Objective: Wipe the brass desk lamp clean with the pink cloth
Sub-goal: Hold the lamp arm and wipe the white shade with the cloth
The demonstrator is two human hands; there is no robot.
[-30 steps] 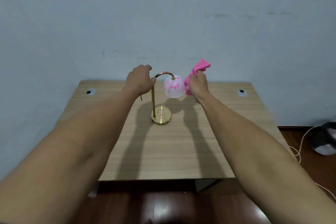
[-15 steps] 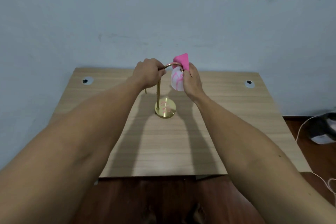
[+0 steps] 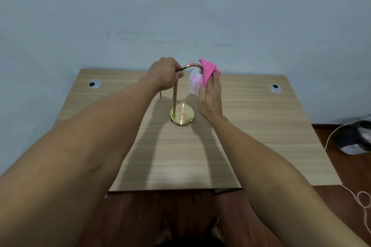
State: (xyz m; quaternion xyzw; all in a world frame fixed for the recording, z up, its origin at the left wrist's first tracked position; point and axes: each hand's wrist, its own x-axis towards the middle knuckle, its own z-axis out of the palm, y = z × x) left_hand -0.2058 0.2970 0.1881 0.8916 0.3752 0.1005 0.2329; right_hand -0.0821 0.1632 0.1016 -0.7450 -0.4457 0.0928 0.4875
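A small brass desk lamp stands upright near the middle of the wooden desk (image 3: 261, 126). Its round base (image 3: 182, 116) carries pink scribbles. A thin stem rises into a curved neck (image 3: 190, 66). The white shade (image 3: 195, 83), streaked with pink marks, hangs from the neck's right end. My left hand (image 3: 165, 73) is closed around the top of the stem where the curve begins. My right hand (image 3: 210, 96) presses the pink cloth (image 3: 208, 71) against the top and right side of the shade, hiding that side.
Two round cable grommets sit in the desk's far corners, one on the left (image 3: 94, 83) and one on the right (image 3: 275, 87). A pale blue wall rises just behind the desk. On the dark floor at right lie a bag (image 3: 357, 138) and a thin cord (image 3: 363, 202).
My right hand brought the pink cloth in from the shade's right side onto its top, then slid down flat against the shade. The left hand kept its hold on the stem.
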